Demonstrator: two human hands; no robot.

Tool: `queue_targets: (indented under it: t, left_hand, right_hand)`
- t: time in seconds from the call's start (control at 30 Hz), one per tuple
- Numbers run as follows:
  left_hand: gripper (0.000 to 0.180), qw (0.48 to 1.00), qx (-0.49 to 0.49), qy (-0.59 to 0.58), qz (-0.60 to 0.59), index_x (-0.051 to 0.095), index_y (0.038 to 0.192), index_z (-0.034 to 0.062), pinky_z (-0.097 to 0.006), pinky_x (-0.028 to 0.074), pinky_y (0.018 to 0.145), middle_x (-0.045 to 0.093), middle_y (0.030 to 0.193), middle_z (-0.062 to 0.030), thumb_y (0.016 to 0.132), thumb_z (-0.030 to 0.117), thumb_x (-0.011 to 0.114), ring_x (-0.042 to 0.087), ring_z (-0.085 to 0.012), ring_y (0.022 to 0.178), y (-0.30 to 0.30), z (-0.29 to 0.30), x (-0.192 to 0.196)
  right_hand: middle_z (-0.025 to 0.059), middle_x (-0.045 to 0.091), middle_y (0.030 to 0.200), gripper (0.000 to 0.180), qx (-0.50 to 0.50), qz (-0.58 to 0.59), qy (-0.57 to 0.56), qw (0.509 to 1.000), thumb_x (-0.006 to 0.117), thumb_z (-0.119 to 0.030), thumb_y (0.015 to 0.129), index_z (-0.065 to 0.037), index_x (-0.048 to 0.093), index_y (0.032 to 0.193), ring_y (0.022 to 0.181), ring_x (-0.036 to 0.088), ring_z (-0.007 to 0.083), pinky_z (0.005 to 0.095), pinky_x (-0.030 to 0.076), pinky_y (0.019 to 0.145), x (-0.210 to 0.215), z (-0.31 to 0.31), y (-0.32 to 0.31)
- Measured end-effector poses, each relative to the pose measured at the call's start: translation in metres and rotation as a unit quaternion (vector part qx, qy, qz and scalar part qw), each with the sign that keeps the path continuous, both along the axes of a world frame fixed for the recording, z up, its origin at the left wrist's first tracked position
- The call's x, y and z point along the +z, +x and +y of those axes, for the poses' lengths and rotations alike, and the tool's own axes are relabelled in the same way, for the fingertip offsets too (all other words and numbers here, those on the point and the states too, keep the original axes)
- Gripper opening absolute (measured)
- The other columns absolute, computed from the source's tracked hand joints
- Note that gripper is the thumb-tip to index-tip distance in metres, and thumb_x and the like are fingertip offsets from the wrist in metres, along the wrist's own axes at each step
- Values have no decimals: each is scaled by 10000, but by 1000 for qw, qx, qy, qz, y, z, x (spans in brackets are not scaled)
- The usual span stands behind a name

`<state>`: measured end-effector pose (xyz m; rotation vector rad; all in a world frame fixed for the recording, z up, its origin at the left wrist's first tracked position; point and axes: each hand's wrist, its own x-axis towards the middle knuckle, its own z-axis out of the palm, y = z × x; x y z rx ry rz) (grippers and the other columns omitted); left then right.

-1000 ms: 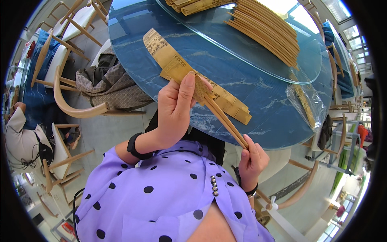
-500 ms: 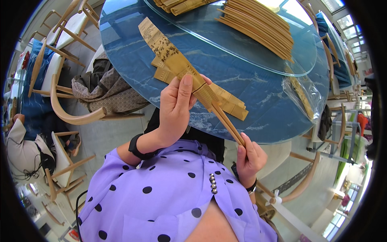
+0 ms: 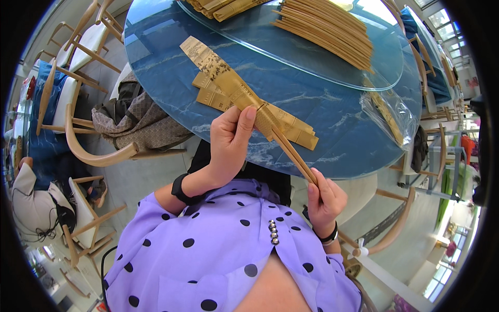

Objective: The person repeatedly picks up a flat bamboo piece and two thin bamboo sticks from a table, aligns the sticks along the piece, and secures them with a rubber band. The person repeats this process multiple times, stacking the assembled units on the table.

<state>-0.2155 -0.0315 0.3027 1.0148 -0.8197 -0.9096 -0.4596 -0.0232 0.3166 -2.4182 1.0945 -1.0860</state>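
Note:
Between thumb and fingers, my left hand point(image 3: 231, 136) pinches a gold paper chopstick sleeve point(image 3: 221, 75) with a dark printed pattern, near its lower end. A pair of wooden chopsticks point(image 3: 292, 156) sticks out of that end, slanting down to the right. My right hand point(image 3: 326, 200) grips the chopsticks by their outer ends. Their other ends are hidden inside the sleeve. Beneath my left hand, several flat gold sleeves point(image 3: 299, 132) lie overlapped on the blue table, partly covered by the held one.
A glass turntable point(image 3: 249, 44) on the blue marbled table point(image 3: 171, 93) bears a pile of bare chopsticks point(image 3: 327, 34) and a stack of gold sleeves point(image 3: 228, 8). At the right lies a clear plastic bag point(image 3: 387, 117). Wooden chairs point(image 3: 99, 156) stand around, one with a patterned bag point(image 3: 140, 122).
The view has shifted slightly. The far end of the sleeve has dipped lower in the picture, and both hands keep their grips, with the chopsticks still partly in the sleeve.

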Motion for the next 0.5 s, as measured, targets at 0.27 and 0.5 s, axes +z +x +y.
queue_targets:
  t: [0.27,0.5]
  left_hand:
    - [278,999,-4,-32,-29,648,974,-27,-206,356,591,591,775,32,1094,202,545,445,-25,684,-15,10,1]
    - [350,999,-22,2,32,653,1027,27,-197,232,501,453,700,80,1125,301,458,285,3,572,-1,2,6]
  right_hand:
    - [69,520,627,293,19,-37,32,999,755,-74,894,42,730,1161,489,482,203,332,381,465,-16,10,-10]
    - [75,529,630,296,18,-19,19,999,759,-89,897,41,732,1162,487,484,206,333,383,463,-14,10,0]
